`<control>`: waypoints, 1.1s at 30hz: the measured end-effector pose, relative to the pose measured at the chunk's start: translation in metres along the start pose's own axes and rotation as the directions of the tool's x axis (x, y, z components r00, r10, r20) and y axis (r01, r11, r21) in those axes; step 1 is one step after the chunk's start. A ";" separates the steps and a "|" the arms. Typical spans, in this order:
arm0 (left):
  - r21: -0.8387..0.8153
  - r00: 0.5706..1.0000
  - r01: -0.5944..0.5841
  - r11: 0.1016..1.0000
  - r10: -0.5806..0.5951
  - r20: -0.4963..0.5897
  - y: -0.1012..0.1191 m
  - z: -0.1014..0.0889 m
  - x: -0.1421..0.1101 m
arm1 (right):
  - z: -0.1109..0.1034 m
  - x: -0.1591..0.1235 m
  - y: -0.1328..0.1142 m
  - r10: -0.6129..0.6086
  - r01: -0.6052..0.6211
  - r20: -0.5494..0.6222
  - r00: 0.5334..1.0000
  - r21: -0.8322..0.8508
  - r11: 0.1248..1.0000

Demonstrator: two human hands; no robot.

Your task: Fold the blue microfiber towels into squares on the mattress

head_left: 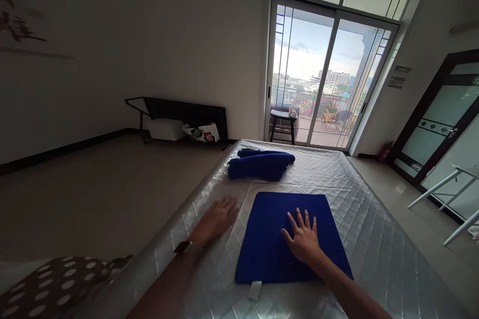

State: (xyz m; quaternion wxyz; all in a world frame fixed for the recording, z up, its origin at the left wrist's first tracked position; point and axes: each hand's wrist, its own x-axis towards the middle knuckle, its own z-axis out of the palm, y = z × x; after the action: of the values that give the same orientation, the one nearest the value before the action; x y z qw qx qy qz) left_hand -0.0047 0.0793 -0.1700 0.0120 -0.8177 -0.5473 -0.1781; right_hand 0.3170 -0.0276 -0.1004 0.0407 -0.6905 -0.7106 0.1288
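A blue folded cloth [269, 239] lies flat on the silvery quilted mattress [381, 259], a small white tag [255, 290] sticking out from its near edge. My right hand [304, 240] rests on top of it, palm down with the fingers spread. To the left of the cloth, my left hand [217, 217] is over the bare mattress, slightly blurred, fingers stretched out and holding nothing. Farther up the mattress sits a loosely folded pile of blue cloth [260, 165], apart from both hands.
Polka-dot fabric [56, 284] lies at the lower left. Against the wall stands a low black-framed rack [187, 109] with a white box [165, 129]. Beyond the mattress are sliding glass doors [329, 75] and a stool [283, 122]; a white-legged table [467, 170] stands at right.
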 end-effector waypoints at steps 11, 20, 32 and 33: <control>0.010 0.987 0.118 0.993 -0.118 0.108 -0.020 -0.002 -0.003 | 0.013 0.001 0.008 -0.006 0.006 0.016 1.000 -0.032 0.999; 0.047 0.975 0.122 0.991 -0.129 0.180 -0.016 -0.011 -0.001 | 0.008 -0.011 0.036 -0.016 0.016 0.002 1.000 -0.035 0.999; -0.399 0.926 -0.101 0.912 0.232 0.296 0.131 -0.070 -0.038 | -0.012 -0.124 0.185 -0.151 0.209 -0.225 0.963 0.267 0.941; -0.434 0.892 -0.169 0.885 0.325 0.314 0.145 -0.068 -0.049 | -0.012 -0.131 0.191 -0.165 0.219 -0.207 0.964 0.274 0.936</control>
State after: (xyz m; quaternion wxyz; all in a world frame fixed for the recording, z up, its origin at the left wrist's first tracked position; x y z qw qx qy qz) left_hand 0.0901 -0.0367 -0.0963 -0.2360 -0.8857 -0.3809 -0.1212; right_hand 0.5113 -0.1538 -0.1186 0.2200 -0.6127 -0.7409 0.1654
